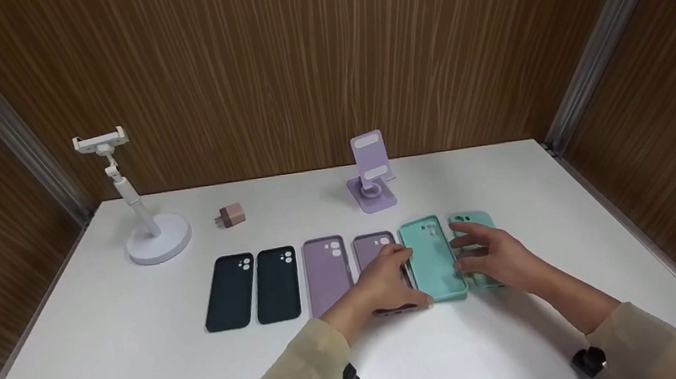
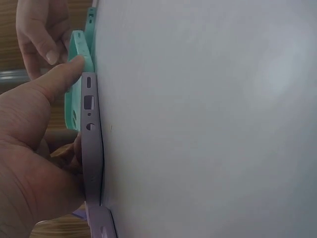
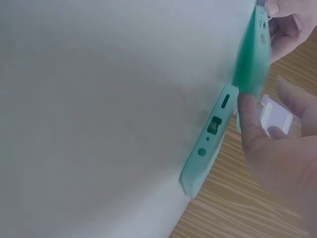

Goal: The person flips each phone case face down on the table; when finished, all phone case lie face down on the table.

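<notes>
Head: the left hand [image 1: 388, 281] grips the teal case [image 1: 435, 267] by its left edge; the right hand [image 1: 499, 254] is loosely spread — light, even pressure on both sides should suit. The case, within the bench's [image 1: 111, 364] row, runs front-to-back, camera cutout farthest.

Left wrist: thumb on its near end.

Right wrist: it looks tilted — right thumb at its edge.

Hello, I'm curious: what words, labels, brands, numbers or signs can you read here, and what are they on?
None: no word, label, brand, number or sign can be read in any view.
Six phone cases: openings show, but no readable lettering.
Pink charger plug: too small to tell whether anything is printed on it.
Purple phone stand and white phone holder: no readable text.
</notes>
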{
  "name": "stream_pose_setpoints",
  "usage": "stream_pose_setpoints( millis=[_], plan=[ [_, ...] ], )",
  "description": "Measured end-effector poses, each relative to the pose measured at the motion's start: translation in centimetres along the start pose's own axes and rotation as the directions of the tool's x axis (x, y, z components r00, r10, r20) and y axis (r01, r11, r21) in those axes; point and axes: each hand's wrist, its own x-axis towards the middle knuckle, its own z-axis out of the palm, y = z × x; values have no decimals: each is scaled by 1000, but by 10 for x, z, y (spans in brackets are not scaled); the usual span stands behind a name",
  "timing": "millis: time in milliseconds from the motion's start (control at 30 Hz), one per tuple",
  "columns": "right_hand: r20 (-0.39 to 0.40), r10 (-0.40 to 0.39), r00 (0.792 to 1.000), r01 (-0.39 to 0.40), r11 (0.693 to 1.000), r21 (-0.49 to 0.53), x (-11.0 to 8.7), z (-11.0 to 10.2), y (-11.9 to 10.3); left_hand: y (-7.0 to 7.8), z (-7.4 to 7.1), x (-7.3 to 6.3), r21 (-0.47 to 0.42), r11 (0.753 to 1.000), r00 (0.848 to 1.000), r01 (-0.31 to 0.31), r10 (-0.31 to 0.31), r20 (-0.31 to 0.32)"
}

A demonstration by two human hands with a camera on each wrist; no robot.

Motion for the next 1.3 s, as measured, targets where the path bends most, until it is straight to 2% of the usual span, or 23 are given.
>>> stream_pose_setpoints(
  millis=[133,367,567,667,733,833,1033,1133,1300],
  plan=[
    [-14,35,999,-35,998,47,2,1,1,0,0,0,-4,1000,1000,6,-6,4],
    [63,111,992,-122,971,205,4,-2,3,2,-2,0,-11,1000,1000,0,0,10],
    [61,150,987,-160,959,234,5,-1,5,7,-12,0,-57,998,998,30,-26,57],
    [54,167,984,-175,958,225,5,-1,5,13,-18,-2,-80,996,999,32,-31,15],
    [49,175,983,-182,960,215,4,-2,5,20,-19,-4,-133,990,999,35,-39,-25],
    [41,183,982,-187,961,202,3,-3,6,30,-16,-7,-243,970,997,22,-38,-62],
    [50,147,988,-154,963,220,2,-6,5,42,-1,-9,-462,884,996,73,-89,-14],
    [53,129,990,-138,961,238,1,-7,4,44,6,-8,-523,847,994,99,-110,10],
    [45,112,993,-119,970,211,0,-8,3,45,12,-5,-569,810,988,143,-152,33]
  ],
)
